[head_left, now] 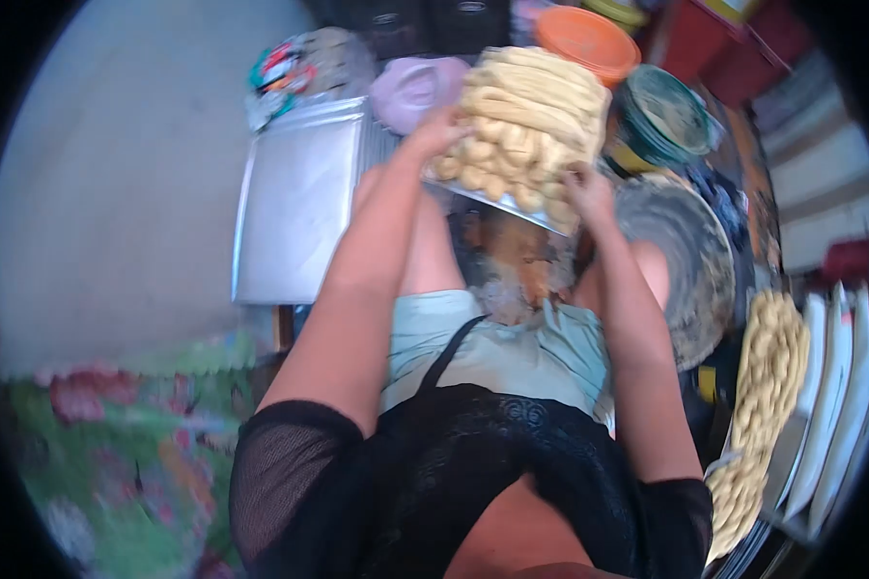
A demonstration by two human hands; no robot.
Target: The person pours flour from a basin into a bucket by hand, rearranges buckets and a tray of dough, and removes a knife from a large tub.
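A metal tray [526, 211] sits between my knees, loaded with pale dough [531, 101]. Smooth long rolls lie at its far end, and knobbly, braided-looking dough [497, 159] fills the near end. My left hand [444, 132] is at the left edge of this braided dough, its fingers closed against it. At the right edge, my right hand [589, 190] has its fingers curled onto the same dough. Blur hides exactly how the fingertips grip.
Left stand stacked metal trays [294, 212] and a lilac basin [415, 92]. Beyond are an orange tub [589, 43] and a green bucket [664, 111]. A large grey basin [686, 261] is by my right leg. More braided dough [768, 386] and several upright white-topped trays [830, 415] stand right.
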